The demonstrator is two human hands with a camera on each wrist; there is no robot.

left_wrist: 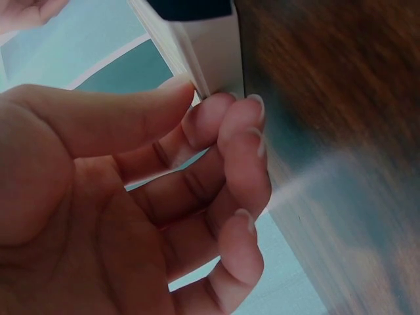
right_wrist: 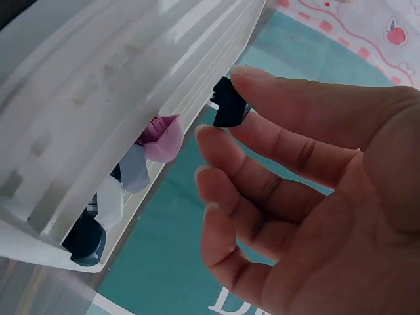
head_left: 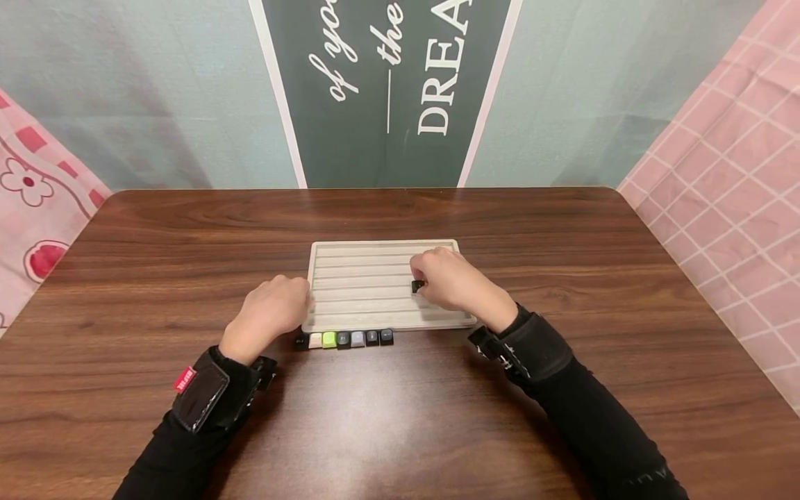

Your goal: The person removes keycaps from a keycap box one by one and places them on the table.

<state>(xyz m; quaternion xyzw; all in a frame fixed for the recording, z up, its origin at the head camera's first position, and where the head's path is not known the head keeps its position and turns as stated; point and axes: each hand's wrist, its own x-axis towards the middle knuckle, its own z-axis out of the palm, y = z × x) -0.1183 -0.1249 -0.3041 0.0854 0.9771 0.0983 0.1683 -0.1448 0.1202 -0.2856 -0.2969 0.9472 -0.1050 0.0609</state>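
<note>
My left hand (head_left: pixel 273 305) holds the left edge of a cream ridged tray (head_left: pixel 356 281). In the left wrist view, thumb and forefinger pinch the tray's corner (left_wrist: pixel 216 56). Over the tray's right half, my right hand (head_left: pixel 451 279) pinches a black keycap (head_left: pixel 417 285) between thumb and forefinger. The right wrist view shows this keycap (right_wrist: pixel 230 104) close to the tray's ridges. Also on the tray are a pink keycap (right_wrist: pixel 164 139), a grey one (right_wrist: pixel 134 169), a white one (right_wrist: pixel 109 202) and a dark one (right_wrist: pixel 88 241), which the right hand covers in the head view.
Along the tray's near edge, several keycaps stand in a row on the wooden table (head_left: pixel 375 417), among them a lime green one (head_left: pixel 328 339) and a black one (head_left: pixel 387 337). A cloth with large lettering (head_left: pixel 387 160) hangs behind the table.
</note>
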